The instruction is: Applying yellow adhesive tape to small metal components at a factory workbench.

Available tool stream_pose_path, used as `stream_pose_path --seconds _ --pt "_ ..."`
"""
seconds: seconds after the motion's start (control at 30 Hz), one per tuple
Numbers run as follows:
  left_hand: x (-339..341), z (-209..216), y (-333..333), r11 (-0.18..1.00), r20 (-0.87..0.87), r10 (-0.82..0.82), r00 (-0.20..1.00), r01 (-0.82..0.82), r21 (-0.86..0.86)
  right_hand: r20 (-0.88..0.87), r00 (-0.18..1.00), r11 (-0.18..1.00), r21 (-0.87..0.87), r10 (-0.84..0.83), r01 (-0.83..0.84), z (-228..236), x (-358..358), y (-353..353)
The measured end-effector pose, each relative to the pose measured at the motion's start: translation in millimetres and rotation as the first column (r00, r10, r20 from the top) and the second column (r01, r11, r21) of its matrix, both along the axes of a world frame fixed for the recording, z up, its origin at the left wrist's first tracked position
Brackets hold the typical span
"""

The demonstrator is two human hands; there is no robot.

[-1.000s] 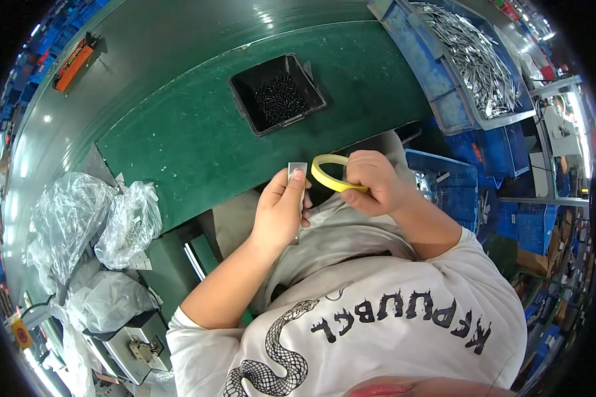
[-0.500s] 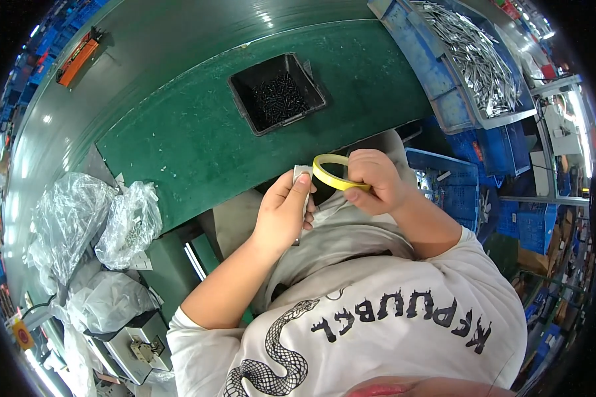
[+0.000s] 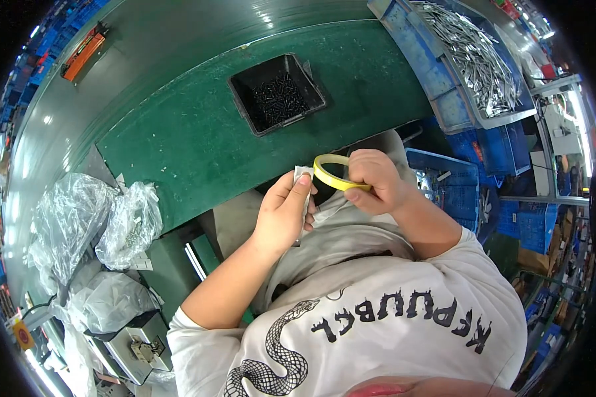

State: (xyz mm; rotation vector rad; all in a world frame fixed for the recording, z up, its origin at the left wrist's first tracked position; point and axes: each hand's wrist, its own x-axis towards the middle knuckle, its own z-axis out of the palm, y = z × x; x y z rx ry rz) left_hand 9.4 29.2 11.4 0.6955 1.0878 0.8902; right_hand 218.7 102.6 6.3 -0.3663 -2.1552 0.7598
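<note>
Head view: yellow tape roll (image 3: 332, 179) in right grip (image 3: 381, 182), thumb and curled fingers clamped on ring's right side. Grey strip (image 3: 300, 170) pinched in left grip (image 3: 285, 213), thumb over front face. Both over lap, just off near edge of counter (image 3: 179, 132). Ring's left side right at strip's upper end; touching or slightly apart, cannot tell.

Room: broad green surface showing left of black bin (image 3: 243, 92) and from bin down to near edge. Blue bin (image 3: 437, 86) with silver pieces (image 3: 477, 59) bounding right; plastic bags (image 3: 73, 225) at left.

Hidden: strip's middle, behind thumb; right fingertips, mostly. Blue bin cut by top border. Black parts (image 3: 279, 96) too dark to separate.
</note>
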Motion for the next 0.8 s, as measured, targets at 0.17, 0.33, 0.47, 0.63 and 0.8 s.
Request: stream_pose_path --seconds 0.17,0.33,0.47,0.63,0.8 --pt "0.8 2.8 0.7 0.999 0.010 0.032 0.999 -0.032 -0.026 -0.014 1.000 1.000 0.025 0.007 -0.007 1.4 0.3 -0.3" --pt "0.3 0.3 0.4 1.000 0.013 0.011 1.000 -0.010 -0.021 -0.010 0.999 0.999 0.002 0.041 -0.041 1.4 1.0 0.7" --pt "0.3 0.2 -0.2 1.000 0.003 -0.001 1.000 0.001 -0.008 -0.031 0.999 0.999 0.015 0.035 -0.035 -0.5 0.5 1.1" --pt "-1.3 1.9 -0.9 1.000 0.028 -0.017 0.999 0.017 -0.009 -0.025 0.999 1.000 0.010 0.030 -0.029 -1.3 1.2 1.2" --pt "-1.7 2.0 -0.7 1.000 0.051 -0.025 0.998 0.025 -0.001 -0.015 1.000 0.999 0.023 0.025 -0.025 -0.4 1.2 2.0"
